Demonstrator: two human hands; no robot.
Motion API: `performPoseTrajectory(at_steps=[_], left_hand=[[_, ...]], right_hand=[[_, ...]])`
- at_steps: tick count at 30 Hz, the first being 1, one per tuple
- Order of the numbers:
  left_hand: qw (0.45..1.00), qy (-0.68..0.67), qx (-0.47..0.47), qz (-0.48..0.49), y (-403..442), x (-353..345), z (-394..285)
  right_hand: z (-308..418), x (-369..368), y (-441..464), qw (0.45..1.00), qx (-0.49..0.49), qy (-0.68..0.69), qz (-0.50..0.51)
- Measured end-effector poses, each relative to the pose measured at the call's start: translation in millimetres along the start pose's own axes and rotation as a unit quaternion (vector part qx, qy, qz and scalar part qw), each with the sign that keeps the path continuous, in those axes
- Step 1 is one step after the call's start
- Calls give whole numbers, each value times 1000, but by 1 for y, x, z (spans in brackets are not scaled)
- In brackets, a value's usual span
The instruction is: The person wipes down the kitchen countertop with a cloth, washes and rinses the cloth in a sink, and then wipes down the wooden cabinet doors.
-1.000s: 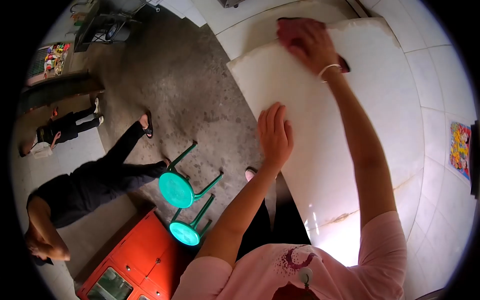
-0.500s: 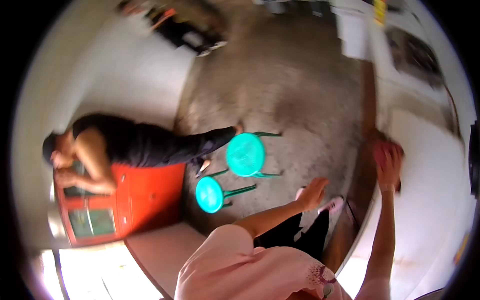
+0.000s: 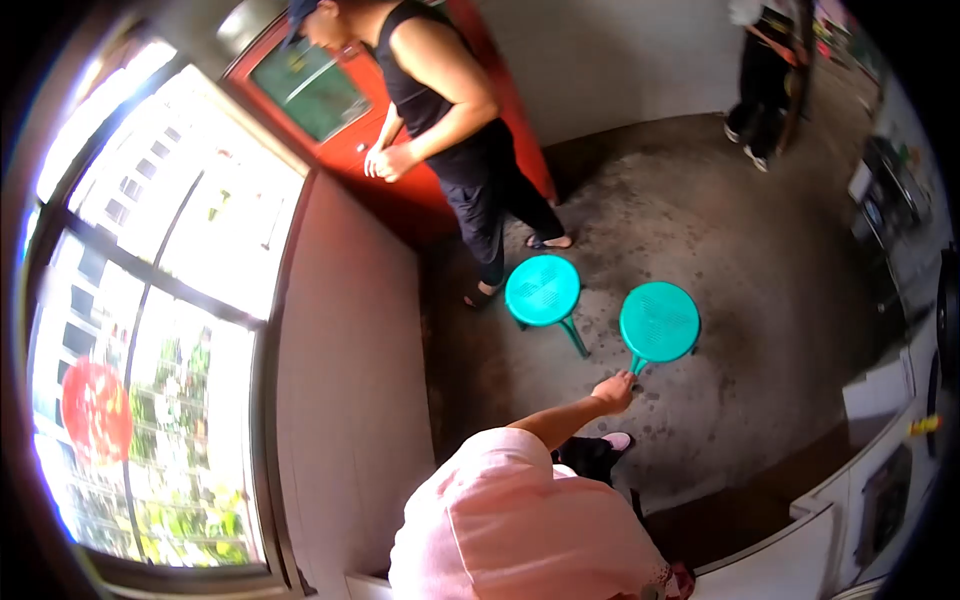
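Observation:
My left hand (image 3: 613, 392) reaches out in front of me, its fingers loosely bent and holding nothing that I can see. In the view its fingertips overlap the lower leg of a green plastic stool (image 3: 660, 322); whether they touch is unclear. A second green stool (image 3: 542, 290) stands to the left of the first. My right hand is out of sight. A small dark red item (image 3: 682, 580) shows at my side by the bottom edge, partly hidden by my pink shirt.
A person in black (image 3: 450, 110) stands by a red cabinet (image 3: 395, 200) with glass panes. Another person (image 3: 765, 80) is at the far back right. A large window (image 3: 150, 330) fills the left. A white counter (image 3: 780, 560) runs along the lower right.
My view has swung left, bringing in the window and both stools. My right hand, earlier on a red item at the white counter, has left view. The person in black now stands more upright.

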State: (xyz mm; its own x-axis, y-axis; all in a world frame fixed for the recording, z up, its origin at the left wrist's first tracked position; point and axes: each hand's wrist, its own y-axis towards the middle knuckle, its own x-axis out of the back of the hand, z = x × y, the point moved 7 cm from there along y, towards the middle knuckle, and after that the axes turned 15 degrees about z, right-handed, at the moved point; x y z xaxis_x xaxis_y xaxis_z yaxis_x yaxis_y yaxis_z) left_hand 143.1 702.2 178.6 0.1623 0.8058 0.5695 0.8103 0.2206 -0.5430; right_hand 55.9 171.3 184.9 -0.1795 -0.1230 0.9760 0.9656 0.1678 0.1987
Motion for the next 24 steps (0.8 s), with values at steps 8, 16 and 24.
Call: performPoseTrajectory(at_steps=[8,16,24], left_hand=[[978,-62,197,16,-139,-28,151],[947,-115,301,-23,-237,-43,232],[967,-122,219,-40,-241,-24,259]], right_hand=[[28,-7,65,999,44,25,3],[67,-8,95,997,59,41,41],[93,-13,90,990,-39,60,120]])
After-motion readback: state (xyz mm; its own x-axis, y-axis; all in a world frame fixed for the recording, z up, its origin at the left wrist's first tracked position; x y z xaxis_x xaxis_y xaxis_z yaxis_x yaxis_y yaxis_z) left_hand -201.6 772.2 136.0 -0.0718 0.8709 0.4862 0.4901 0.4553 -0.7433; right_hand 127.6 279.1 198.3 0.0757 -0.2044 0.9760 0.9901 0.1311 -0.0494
